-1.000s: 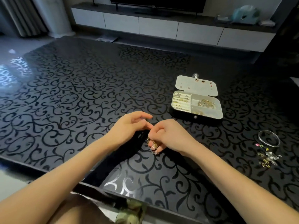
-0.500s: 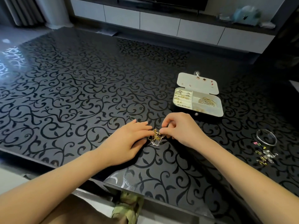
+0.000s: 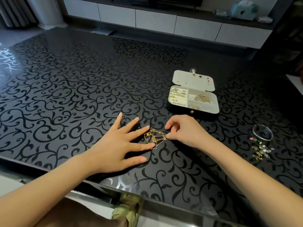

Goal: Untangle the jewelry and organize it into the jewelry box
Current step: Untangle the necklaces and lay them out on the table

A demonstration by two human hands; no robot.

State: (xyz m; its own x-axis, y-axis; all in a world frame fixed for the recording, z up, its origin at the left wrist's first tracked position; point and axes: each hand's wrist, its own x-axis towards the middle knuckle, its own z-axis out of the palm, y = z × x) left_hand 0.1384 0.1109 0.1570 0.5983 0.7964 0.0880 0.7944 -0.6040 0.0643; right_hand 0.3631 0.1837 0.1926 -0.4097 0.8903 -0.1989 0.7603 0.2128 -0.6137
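Observation:
A tangle of gold and silver chains lies on the black patterned table between my hands. My left hand lies flat with fingers spread, its fingertips touching the left side of the tangle. My right hand has curled fingers and pinches the right end of the chains. The open jewelry box stands beyond my right hand, with rings in its left part, gold pieces in its right part and studs on the lid.
A silver bangle lies at the right, with small loose earrings and charms just in front of it. The table's near edge runs under my forearms. A low white cabinet stands behind the table.
The chains came down from my hands onto the table. My left hand opened and spread flat beside them, while my right hand kept pinching their right end.

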